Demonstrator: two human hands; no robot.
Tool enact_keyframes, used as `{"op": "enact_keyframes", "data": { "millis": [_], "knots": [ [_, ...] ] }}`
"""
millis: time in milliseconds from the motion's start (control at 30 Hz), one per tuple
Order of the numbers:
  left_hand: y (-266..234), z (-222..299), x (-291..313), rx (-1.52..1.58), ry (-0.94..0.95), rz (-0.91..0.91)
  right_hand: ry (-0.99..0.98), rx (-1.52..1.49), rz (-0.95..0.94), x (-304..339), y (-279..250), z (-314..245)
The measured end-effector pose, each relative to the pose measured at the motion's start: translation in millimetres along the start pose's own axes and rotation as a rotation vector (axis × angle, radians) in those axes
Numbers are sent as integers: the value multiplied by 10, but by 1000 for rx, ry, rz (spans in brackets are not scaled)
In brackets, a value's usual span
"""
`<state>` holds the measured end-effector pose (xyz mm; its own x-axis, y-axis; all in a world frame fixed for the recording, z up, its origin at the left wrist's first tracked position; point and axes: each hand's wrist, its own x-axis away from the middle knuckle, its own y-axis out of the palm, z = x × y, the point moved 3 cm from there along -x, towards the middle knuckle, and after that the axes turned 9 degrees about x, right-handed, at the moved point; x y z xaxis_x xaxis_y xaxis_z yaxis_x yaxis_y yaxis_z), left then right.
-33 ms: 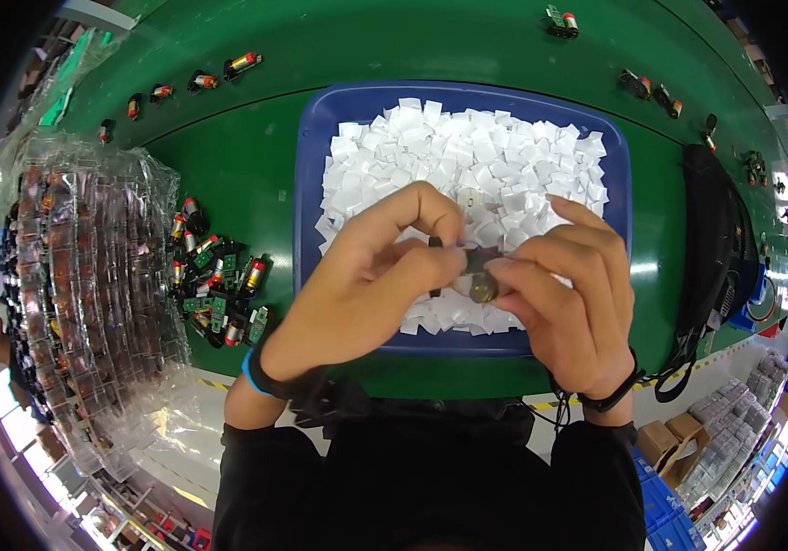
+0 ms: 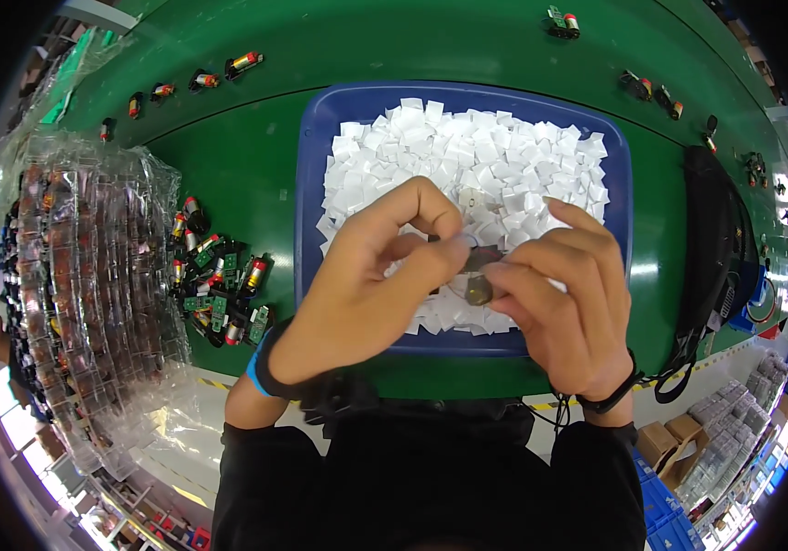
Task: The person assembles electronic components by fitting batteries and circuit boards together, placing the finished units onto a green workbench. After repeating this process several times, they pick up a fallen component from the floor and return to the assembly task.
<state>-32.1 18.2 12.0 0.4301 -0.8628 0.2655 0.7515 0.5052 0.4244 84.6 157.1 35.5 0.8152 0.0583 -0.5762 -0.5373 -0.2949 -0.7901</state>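
Note:
Over the blue tray [image 2: 309, 197] of small white paper-like squares [image 2: 467, 147], both hands meet at a small dark assembly [image 2: 478, 290] with a round, yellowish end. My left hand [image 2: 366, 266] pinches its left side between thumb and forefinger. From the right, my right hand [image 2: 568, 303] grips the round-ended part with thumb and fingertips, its little finger raised. Fingers cover much of the assembly and blur softens it, so its exact kind does not show.
Left of the tray lies a heap of red-and-gold cylinders with green circuit boards [image 2: 219, 285]. Beside it stand stacked clear plastic trays [image 2: 91, 294] in wrapping. More such units [image 2: 245, 62] dot the green table's far part. A black bag [image 2: 711, 248] lies at right.
My left thumb and forefinger have shifted slightly over the dark assembly, hiding more of its left part. My right hand has barely moved.

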Motion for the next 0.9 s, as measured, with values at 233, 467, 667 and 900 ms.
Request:
{"op": "enact_keyframes", "data": {
  "millis": [233,467,667,900],
  "knots": [
    [19,-9,-5,-141,101,112,-77,6,-11,-19,48,-89],
    [-3,38,51,-38,-6,74,-11,29,9,-32,-22,-27],
    [-6,-50,58,-312,96,49,-10,68,22,-72,-47,-53],
    [27,-13,89,-366,205,3,-1,139,25,-99,-65,-91]
  ]
}}
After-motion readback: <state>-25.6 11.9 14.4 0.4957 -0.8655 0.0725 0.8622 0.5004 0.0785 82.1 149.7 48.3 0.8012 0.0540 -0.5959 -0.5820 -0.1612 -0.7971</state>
